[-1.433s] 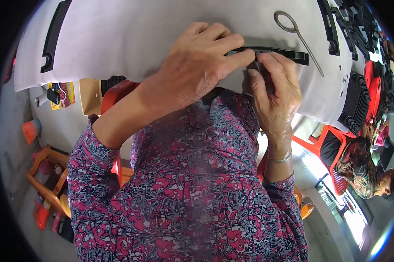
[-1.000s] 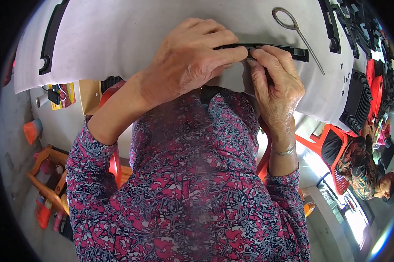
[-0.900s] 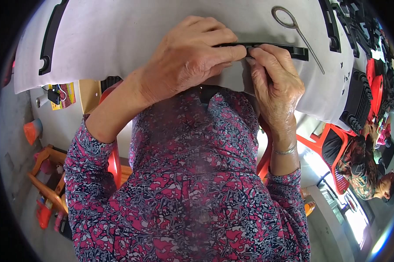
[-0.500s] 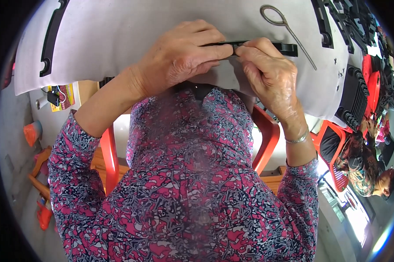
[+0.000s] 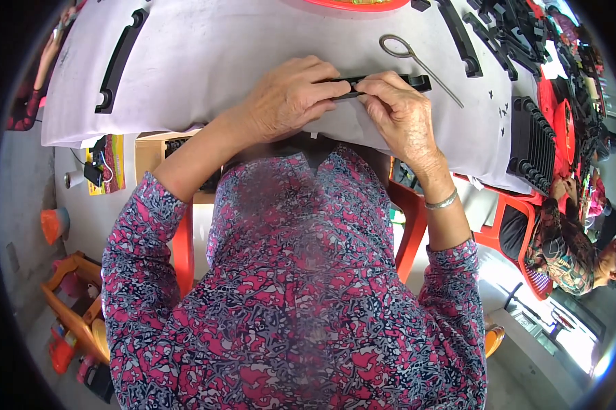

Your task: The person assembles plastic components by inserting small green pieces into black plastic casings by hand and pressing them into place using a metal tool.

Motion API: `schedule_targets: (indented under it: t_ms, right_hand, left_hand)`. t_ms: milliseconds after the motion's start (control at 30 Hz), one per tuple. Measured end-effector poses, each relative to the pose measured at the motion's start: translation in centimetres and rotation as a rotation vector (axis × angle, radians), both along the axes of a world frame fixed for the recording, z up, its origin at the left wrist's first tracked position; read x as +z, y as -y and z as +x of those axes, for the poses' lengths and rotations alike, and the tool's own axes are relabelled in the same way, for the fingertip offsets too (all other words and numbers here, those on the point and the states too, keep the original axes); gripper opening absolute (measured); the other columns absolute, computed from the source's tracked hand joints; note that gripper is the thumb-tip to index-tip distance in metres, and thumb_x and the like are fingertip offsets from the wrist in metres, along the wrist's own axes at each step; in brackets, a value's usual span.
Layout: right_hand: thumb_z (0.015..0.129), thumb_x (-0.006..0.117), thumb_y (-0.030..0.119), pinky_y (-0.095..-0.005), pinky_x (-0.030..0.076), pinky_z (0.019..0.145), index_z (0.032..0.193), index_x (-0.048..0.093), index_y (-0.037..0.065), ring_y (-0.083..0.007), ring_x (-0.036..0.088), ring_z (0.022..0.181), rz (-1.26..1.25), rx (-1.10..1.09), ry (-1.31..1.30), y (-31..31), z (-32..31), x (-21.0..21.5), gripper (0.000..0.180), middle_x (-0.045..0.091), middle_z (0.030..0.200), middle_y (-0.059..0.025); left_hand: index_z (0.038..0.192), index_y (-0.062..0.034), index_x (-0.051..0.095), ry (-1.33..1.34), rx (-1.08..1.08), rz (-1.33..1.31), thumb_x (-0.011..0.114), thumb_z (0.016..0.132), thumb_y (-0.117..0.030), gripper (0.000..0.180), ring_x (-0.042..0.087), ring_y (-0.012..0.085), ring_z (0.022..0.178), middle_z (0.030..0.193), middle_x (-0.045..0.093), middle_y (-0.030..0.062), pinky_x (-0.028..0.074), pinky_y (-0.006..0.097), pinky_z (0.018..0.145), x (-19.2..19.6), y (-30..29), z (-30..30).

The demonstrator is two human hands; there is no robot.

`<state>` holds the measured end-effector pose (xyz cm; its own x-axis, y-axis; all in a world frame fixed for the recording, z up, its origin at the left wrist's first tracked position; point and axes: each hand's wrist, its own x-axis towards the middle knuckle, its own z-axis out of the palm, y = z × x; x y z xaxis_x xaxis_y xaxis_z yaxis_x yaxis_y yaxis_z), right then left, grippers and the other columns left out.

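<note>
Over the near part of the cloth-covered table, both my hands grip one narrow black strip [image 5: 417,83], probably plastic, with a notched end poking out at the right. My left hand [image 5: 291,96] is closed, thumb and fingers pinching the strip near its middle. My right hand [image 5: 398,109] pinches it just beside, fingertips nearly meeting those of the left. Whatever small part may sit between the fingertips is hidden. Right of my hands lies a metal rod with a looped end [image 5: 427,65]. Farther right, several tiny black pieces [image 5: 503,113] are scattered on the cloth.
A similar black strip [image 5: 120,65] lies at the left. Black strips are stacked [image 5: 532,145] at the right edge, with a loose pile [image 5: 509,31] beyond. A red-rimmed dish [image 5: 362,5] stands at the far side. A person [image 5: 560,249] sits at the right.
The view has shifted, bringing the red-rimmed dish into sight at the far side. Both hands keep their pinch on the black strip, with little change in the fingers.
</note>
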<state>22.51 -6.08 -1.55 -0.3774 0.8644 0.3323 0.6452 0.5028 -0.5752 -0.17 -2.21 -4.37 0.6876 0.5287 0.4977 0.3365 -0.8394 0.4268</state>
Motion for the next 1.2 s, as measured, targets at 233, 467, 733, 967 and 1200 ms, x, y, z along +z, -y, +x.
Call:
schedule_targets:
  t_ms: [233,467,733,967,1200]
  right_hand:
    - [0.092,0.068,-0.001,-0.0176,0.045,0.062,0.1,0.073,0.001,-0.0045,0.058,0.072,-0.2,-0.259,-0.558,0.4,2.2,1.5,0.009,0.067,0.09,0.0018]
    - [0.091,0.074,0.016,-0.028,0.053,0.071,0.107,0.072,-0.001,-0.0124,0.064,0.073,-0.035,-0.463,-0.164,-5.4,7.3,0.9,0.023,0.073,0.093,-0.0094]
    - [0.082,0.081,0.019,-0.0338,0.051,0.065,0.096,0.065,0.002,-0.0178,0.061,0.067,-0.299,-0.337,0.045,-9.5,5.7,0.6,0.027,0.066,0.075,-0.0075]
    - [0.09,0.074,0.008,-0.0267,0.052,0.073,0.107,0.065,0.0,-0.0097,0.064,0.081,-0.303,-0.225,0.215,-9.7,6.2,0.4,0.02,0.07,0.088,-0.0049]
    - [0.101,0.06,0.017,-0.0253,0.043,0.063,0.104,0.065,0.004,-0.0104,0.052,0.068,-0.272,-0.241,-0.016,-8.1,7.2,2.6,0.015,0.06,0.079,-0.0025]
  left_hand:
    - [0.108,-0.0052,0.068,0.082,0.014,-0.106,0.078,0.074,-0.01,0.036,0.06,0.0313,0.098,0.106,0.063,0.0077,0.049,0.041,0.086,1.5,0.2,0.0]
    - [0.105,-0.0055,0.067,0.078,0.027,-0.217,0.078,0.074,-0.009,0.034,0.062,0.0287,0.092,0.104,0.063,0.0069,0.049,0.04,0.08,2.7,-0.2,2.3]
    - [0.1,-0.0059,0.066,-0.046,0.103,-0.153,0.072,0.077,-0.003,0.024,0.06,0.026,0.082,0.093,0.058,0.0053,0.048,0.039,0.071,2.7,0.6,4.0]
    - [0.096,-0.0053,0.066,-0.09,0.043,-0.17,0.067,0.073,0.001,0.024,0.06,0.0253,0.081,0.093,0.06,0.005,0.049,0.038,0.07,3.0,0.1,1.8]
    - [0.098,-0.0052,0.068,-0.09,0.102,-0.2,0.065,0.073,0.003,0.026,0.063,0.0276,0.085,0.1,0.065,0.0066,0.05,0.039,0.075,3.3,0.9,1.9]
